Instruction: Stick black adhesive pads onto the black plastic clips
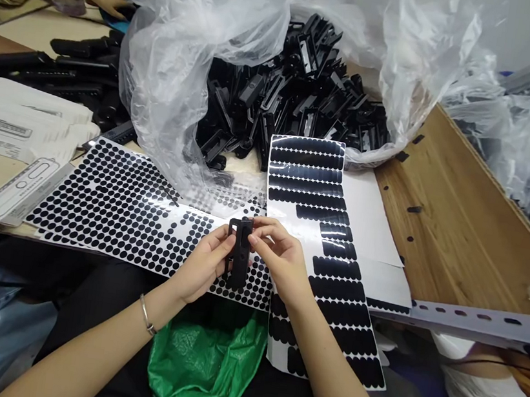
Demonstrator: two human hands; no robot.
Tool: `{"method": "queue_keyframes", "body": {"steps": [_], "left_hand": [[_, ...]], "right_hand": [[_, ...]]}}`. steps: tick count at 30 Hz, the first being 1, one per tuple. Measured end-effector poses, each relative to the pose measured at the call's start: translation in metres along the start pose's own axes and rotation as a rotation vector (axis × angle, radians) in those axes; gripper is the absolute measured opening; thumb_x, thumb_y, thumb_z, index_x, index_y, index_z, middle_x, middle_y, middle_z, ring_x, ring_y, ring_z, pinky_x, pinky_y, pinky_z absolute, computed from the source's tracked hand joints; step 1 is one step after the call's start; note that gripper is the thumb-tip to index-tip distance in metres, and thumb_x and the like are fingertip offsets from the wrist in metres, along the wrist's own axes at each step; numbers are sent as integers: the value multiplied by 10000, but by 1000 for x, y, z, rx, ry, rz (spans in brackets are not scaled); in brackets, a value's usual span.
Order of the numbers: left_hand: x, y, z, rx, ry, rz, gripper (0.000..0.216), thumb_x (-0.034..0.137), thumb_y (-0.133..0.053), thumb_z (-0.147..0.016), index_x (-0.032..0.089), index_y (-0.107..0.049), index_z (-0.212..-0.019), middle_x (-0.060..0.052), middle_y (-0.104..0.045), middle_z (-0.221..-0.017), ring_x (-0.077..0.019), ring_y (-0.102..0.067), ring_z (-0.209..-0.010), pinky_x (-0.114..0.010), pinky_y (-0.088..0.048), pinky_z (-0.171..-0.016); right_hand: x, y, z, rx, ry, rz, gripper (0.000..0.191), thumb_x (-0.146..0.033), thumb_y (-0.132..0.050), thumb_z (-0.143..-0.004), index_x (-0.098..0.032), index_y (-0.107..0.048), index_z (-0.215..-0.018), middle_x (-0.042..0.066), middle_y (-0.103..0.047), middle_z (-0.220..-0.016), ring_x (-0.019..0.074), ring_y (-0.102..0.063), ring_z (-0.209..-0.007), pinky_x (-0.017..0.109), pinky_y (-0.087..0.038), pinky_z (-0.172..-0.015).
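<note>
Between my two hands a small black plastic part [239, 257] is held upright, with a slot near its top. My left hand [204, 261] pinches its left edge, thumb in front. The fingertips of my right hand [284, 256] close on its upper right side; whether a sticker is between them is too small to tell. Below and behind lies a sheet of round black stickers [122, 206], some spots bare. Under my right forearm runs a sheet of elongated black stickers [336, 286], partly used, hanging over the table edge.
A clear plastic bag [174, 69] spills many black plastic parts [249, 92] at the back. Printed cards [21, 121] and long black pieces [81, 70] lie left, near another person's hand [108, 2]. A wooden board [458, 217] borders the right. A green bag [204, 366] hangs below.
</note>
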State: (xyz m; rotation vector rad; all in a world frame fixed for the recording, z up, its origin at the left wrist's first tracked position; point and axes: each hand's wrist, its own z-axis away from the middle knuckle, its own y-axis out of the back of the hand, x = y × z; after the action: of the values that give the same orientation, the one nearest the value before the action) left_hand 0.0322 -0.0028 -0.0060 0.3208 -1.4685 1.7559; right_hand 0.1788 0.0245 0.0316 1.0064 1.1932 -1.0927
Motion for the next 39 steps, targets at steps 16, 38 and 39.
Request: {"method": "queue_keyframes", "body": {"steps": [16, 38, 39], "left_hand": [[-2, -1, 1, -4, -2, 18, 322, 385, -699, -843, 210, -665, -1111, -54, -715, -1017, -173, -689, -890, -321, -546, -861], [-3, -1, 2, 8, 16, 4, 345, 390, -685, -852, 211, -653, -1146, -66, -718, -1033, -188, -691, -915, -319, -560, -838], [-3, -1, 2, 11, 18, 5, 348, 392, -688, -849, 212, -653, -1145, -65, -718, -1031, -189, -692, -909, -320, -561, -833]], "right_hand": [[0, -2, 2, 27, -74, -56, 176, -369, -758, -755, -222, -687, -689, 35, -633, -1175, 228, -613, -1047, 383, -556, -858], [0, -1, 4, 42, -35, -14, 173, -373, -761, -758, -225, -689, -704, 47, -644, -1134, 246, -611, -1088, 401, -571, -864], [0, -2, 4, 44, -34, -9, 175, -375, -759, -758, -225, -687, -703, 47, -646, -1134, 245, -613, -1084, 401, -572, -861]]}}
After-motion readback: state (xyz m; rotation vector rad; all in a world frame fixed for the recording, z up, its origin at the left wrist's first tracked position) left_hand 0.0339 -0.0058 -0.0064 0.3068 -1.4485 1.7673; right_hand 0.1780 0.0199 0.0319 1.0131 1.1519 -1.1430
